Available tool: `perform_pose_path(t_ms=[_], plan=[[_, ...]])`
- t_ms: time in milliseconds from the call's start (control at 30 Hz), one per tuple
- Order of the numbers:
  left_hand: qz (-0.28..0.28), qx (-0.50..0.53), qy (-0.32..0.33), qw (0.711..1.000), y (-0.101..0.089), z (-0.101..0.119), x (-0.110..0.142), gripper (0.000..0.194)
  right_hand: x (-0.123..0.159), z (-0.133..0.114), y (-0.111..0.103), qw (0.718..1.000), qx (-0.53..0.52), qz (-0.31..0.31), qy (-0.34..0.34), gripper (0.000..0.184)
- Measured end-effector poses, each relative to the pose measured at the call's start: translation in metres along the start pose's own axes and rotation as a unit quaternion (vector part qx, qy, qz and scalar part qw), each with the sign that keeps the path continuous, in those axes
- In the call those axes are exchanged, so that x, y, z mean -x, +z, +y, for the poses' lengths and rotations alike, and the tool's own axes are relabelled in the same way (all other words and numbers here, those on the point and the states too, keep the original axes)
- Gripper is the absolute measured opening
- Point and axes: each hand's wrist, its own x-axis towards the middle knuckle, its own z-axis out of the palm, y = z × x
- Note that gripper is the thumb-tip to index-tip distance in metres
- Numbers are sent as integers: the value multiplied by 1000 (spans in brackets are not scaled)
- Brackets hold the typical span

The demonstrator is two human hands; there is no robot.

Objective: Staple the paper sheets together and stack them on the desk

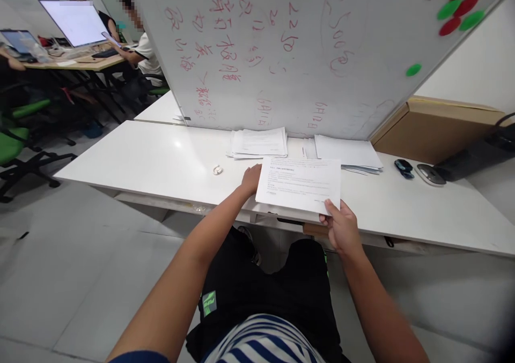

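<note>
My right hand (343, 228) pinches the lower right corner of a sheaf of printed paper (298, 183), thumb on top. The paper is tilted above the front edge of the white desk. Beside its left edge is my left hand (251, 178); the paper hides most of its fingers, so I cannot tell whether it grips anything. Behind the held paper, a stack of printed sheets (259, 142) lies on the left and another paper stack (348, 152) on the right, both near the foot of the whiteboard.
On the desk (161, 156) lies a small white ring-shaped item (218, 170). To the right are a dark small object (404, 168), a computer mouse (431, 174) and a cardboard box (442, 130). The whiteboard (281, 57) stands at the back. People sit at another desk, far left.
</note>
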Motion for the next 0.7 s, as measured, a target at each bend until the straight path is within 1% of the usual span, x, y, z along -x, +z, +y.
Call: perform_pose_path(t_ms=[100,133,200,267,300,400,500,600,667,700], plan=[[31,7,37,999,4,-1,-2,50,-37,-5,30,999,-1,-33,-13,40],[33,7,34,999,5,-1,-3,51,-50,-7,41,999,0,-45,-14,40],[25,1,7,1000,7,2,-5,53,-77,-9,66,998,10,-64,-16,40],[14,-9,-24,1000,7,4,-6,57,-103,-10,92,996,42,-76,-24,37],[15,-14,-30,999,7,4,-6,59,-115,-11,103,995,60,-81,-26,34],[43,-28,-12,999,8,4,-4,57,-147,-14,132,991,99,-91,-16,28],[64,-33,4,997,9,2,-1,52,-171,-15,149,990,106,-97,-8,26],[69,-34,12,997,11,0,0,50,-191,-12,161,988,119,-99,-8,29],[70,-31,10,997,11,-1,1,49,-202,-8,167,981,167,-98,-16,35],[70,-30,9,997,11,-1,1,49,-207,-5,168,974,207,-87,-25,41]])
